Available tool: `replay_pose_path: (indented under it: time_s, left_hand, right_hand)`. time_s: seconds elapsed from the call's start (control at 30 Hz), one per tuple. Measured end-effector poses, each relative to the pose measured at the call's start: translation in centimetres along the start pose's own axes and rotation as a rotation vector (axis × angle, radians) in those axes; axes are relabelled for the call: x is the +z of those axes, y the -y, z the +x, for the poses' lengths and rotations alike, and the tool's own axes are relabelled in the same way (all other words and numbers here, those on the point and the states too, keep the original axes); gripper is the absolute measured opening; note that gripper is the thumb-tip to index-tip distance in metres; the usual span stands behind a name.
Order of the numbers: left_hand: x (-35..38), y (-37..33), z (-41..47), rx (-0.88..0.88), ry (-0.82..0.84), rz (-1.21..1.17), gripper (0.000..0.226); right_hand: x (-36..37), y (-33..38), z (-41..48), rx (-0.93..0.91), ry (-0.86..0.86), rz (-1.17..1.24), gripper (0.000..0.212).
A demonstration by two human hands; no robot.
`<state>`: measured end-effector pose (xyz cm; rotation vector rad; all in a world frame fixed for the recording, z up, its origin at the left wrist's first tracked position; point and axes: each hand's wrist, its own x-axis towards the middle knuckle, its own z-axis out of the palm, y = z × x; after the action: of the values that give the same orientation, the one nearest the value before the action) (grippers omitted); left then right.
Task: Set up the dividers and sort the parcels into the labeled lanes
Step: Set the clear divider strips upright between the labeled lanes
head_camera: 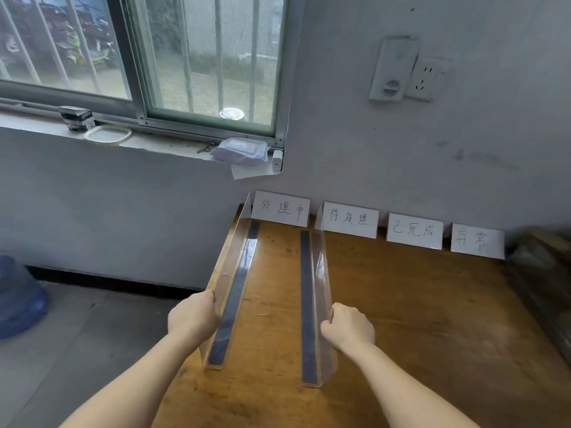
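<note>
Two clear plastic dividers with dark base strips stand lengthwise on the wooden table point(401, 319). The left divider point(233, 282) runs along the table's left edge, and my left hand point(193, 315) grips its upright wall near the front. My right hand point(349, 327) grips the upright wall of the right divider point(318, 291), which reaches back between the first two labels. Several white handwritten label cards lean against the wall at the table's back: the first label point(280, 208), the second label point(350, 219), the third label point(414, 230) and the fourth label point(477, 241).
A dark bundle point(543, 267), blurred, lies at the table's right side. A blue water jug point(18, 298) stands on the floor at left. The window sill above holds a wipes pack point(239, 151), a small box point(76, 118) and a lid.
</note>
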<state>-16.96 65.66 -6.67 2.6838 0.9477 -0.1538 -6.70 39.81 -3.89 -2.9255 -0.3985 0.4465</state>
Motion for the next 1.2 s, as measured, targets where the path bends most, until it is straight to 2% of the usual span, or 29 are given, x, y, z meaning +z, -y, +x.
replay_pose_path:
  time_s: [0.2,0.63,0.83,1.2]
  left_hand:
    - [0.6,0.1,-0.1,0.007,-0.055,-0.02,0.022]
    - [0.9,0.0,-0.3,0.022,-0.097,-0.054,0.023]
    - [0.5,0.1,-0.1,-0.007,-0.04,0.022,0.032]
    - [0.3,0.4,-0.2,0.008,-0.068,0.063,0.021]
  right_hand:
    - [0.3,0.2,0.1,-0.033,0.022,0.054,0.003]
    - [1.0,0.1,0.8,-0.068,0.004,0.091,0.009]
    - [1.1,-0.2,1.1,-0.087,0.018,0.109,0.013]
    - [1.3,-0.3,1.0,-0.108,0.015,0.093,0.024]
